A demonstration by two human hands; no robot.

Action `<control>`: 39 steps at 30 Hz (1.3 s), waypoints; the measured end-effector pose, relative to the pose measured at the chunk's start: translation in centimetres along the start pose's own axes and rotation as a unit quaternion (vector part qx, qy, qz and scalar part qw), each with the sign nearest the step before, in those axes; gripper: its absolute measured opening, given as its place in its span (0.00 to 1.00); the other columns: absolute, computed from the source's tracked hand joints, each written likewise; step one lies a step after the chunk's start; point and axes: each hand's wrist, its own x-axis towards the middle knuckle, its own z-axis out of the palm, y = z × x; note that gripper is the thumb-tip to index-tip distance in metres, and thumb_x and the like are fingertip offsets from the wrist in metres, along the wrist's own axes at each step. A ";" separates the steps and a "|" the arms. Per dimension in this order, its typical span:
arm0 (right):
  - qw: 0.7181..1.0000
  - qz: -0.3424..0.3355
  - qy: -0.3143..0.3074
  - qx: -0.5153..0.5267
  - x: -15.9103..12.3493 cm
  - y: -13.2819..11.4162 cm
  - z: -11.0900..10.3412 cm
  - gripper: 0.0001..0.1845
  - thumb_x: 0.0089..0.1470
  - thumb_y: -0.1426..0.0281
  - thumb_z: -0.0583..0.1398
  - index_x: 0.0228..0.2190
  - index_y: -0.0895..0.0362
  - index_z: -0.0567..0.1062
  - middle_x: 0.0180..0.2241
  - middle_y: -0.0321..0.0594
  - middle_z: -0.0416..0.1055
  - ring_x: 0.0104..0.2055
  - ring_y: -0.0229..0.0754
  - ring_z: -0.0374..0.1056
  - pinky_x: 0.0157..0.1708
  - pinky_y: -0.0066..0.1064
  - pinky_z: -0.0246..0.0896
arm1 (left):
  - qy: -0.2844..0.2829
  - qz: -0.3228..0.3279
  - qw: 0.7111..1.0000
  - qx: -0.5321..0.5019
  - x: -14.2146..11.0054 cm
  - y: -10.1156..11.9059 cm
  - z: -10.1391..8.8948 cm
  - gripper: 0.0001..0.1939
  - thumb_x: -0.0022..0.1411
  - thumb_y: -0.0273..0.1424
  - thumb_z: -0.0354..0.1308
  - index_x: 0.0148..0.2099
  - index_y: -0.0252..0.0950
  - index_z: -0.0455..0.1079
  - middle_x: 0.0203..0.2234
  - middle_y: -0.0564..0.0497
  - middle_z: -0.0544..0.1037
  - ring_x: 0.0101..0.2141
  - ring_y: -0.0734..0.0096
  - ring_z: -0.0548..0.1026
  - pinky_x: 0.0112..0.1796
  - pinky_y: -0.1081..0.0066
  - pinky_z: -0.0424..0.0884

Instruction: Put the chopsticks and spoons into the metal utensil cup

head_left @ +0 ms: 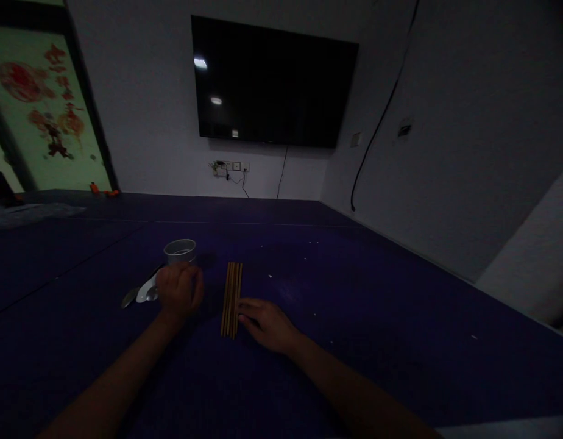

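Observation:
Several wooden chopsticks (231, 299) lie side by side in a bundle on the dark blue-purple surface. At their right edge, my right hand (267, 324) rests its fingertips against the outermost stick, thumb and fingers slightly apart. My left hand (177, 289) is closed, fingers curled, just in front of a clear cup (180, 247) and over the handle ends of some spoons. Whatever its fingers may hold is hidden. A white spoon (144, 291) and a metal spoon (130, 298) show to the left of that hand, with another shiny spoon bowl (152, 294) beside them.
Small white scraps (270, 276) are scattered on the surface to the right. Clear plastic wrapping (35, 212) lies at the far left, and orange objects (95, 188) stand by the back edge. A television (275, 82) hangs on the wall, above sockets and cables (236, 166).

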 end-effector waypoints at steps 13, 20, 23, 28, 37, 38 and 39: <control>1.000 0.017 0.015 -0.004 -0.1 0.1 0.3 0.15 0.60 0.71 0.50 0.41 0.56 0.75 0.45 0.42 0.73 0.45 0.39 0.69 0.44 0.31 0.64 | -0.196 -0.284 0.913 0.217 2.0 -8.8 -0.3 0.26 0.57 0.47 0.48 0.45 0.28 0.67 0.48 0.32 0.69 0.47 0.40 0.65 0.39 0.51 0.64; 1.000 0.018 0.008 -0.008 -0.2 0.1 0.2 0.15 0.60 0.72 0.49 0.40 0.56 0.75 0.43 0.41 0.73 0.44 0.39 0.69 0.43 0.29 0.64 | -0.260 -0.284 0.902 0.193 2.4 -8.9 0.0 0.28 0.59 0.46 0.44 0.46 0.25 0.69 0.45 0.29 0.70 0.49 0.39 0.65 0.41 0.49 0.63; 1.000 0.023 0.004 -0.011 -0.3 0.0 0.1 0.15 0.60 0.71 0.49 0.40 0.56 0.75 0.43 0.41 0.73 0.44 0.39 0.70 0.43 0.29 0.64 | -0.269 -0.276 0.903 0.190 2.4 -9.0 0.1 0.27 0.59 0.45 0.43 0.44 0.27 0.70 0.44 0.29 0.71 0.47 0.40 0.66 0.38 0.51 0.64; 0.999 0.023 0.003 -0.024 -0.3 0.0 0.1 0.15 0.60 0.71 0.49 0.38 0.56 0.75 0.42 0.41 0.73 0.43 0.39 0.70 0.42 0.29 0.63 | -0.287 -0.283 0.897 0.185 2.6 -9.1 0.2 0.24 0.59 0.44 0.45 0.40 0.29 0.70 0.41 0.33 0.73 0.44 0.42 0.69 0.36 0.54 0.65; 0.999 0.021 -0.003 -0.033 -0.3 0.1 0.1 0.15 0.61 0.71 0.49 0.39 0.56 0.75 0.41 0.41 0.74 0.42 0.39 0.70 0.41 0.29 0.63 | -0.291 -0.260 0.903 0.179 2.7 -9.3 0.4 0.26 0.59 0.45 0.43 0.40 0.28 0.71 0.40 0.31 0.74 0.43 0.42 0.70 0.36 0.53 0.65; 0.999 0.022 -0.004 -0.035 -0.3 0.1 0.1 0.15 0.61 0.71 0.49 0.38 0.56 0.75 0.41 0.41 0.74 0.41 0.39 0.70 0.41 0.29 0.63 | -0.291 -0.258 0.904 0.179 2.8 -9.3 0.4 0.27 0.59 0.46 0.42 0.41 0.28 0.71 0.40 0.30 0.74 0.43 0.41 0.70 0.36 0.53 0.65; 0.999 0.023 -0.005 -0.036 -0.3 0.1 0.1 0.15 0.61 0.71 0.49 0.38 0.56 0.75 0.41 0.41 0.74 0.41 0.39 0.70 0.41 0.29 0.63 | -0.292 -0.258 0.903 0.180 2.8 -9.2 0.5 0.28 0.59 0.47 0.42 0.41 0.28 0.71 0.40 0.30 0.74 0.44 0.41 0.70 0.36 0.53 0.65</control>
